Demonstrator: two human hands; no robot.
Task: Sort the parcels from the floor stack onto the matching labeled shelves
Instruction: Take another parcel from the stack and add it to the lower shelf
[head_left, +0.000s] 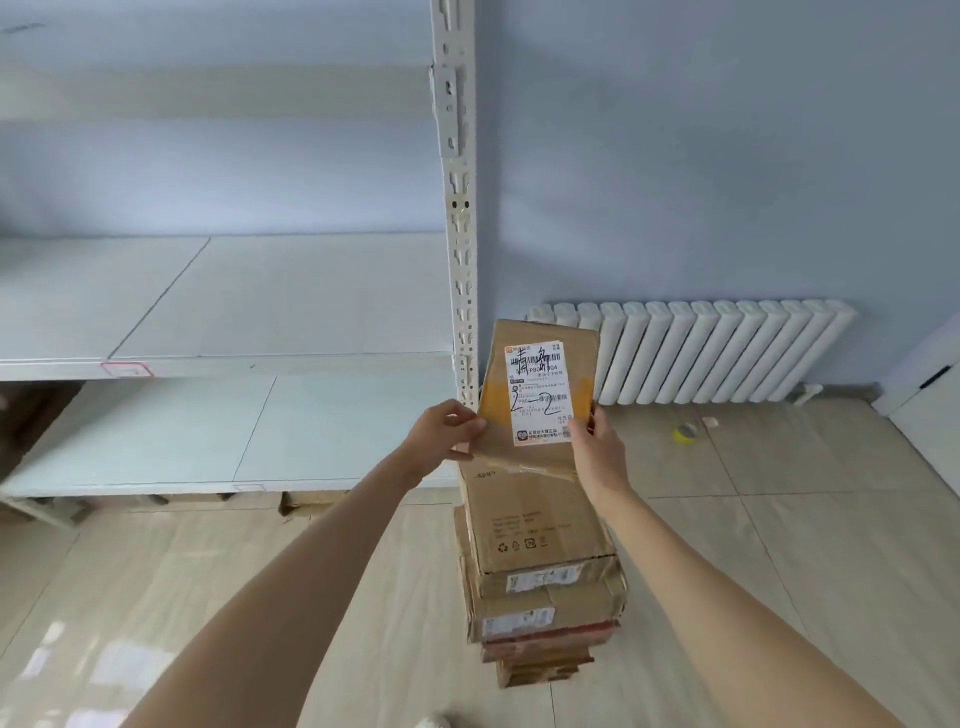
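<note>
— What's the room like?
— Pale blue wall (727, 156), glossy beige tile floor (779, 545), a white radiator (701, 353) low on the wall. A yellow tape roll (687, 433) lies on the floor in front of it.
— And the shelves?
— White metal rack (460, 208) on the left; the middle shelf (208, 296) and low shelf (182, 431) are bare boards, each with a small tag on its front edge.
— Where's the parcel?
— Held up above the floor stack (540, 571), just right of the rack post. The parcel (540, 364) is flat brown card, its white label (537, 389) facing the camera with handwriting on it.
— The hands?
— Left hand (441, 434) pinches its lower left edge; right hand (597, 447) pinches the lower right corner, thumb on the label.
</note>
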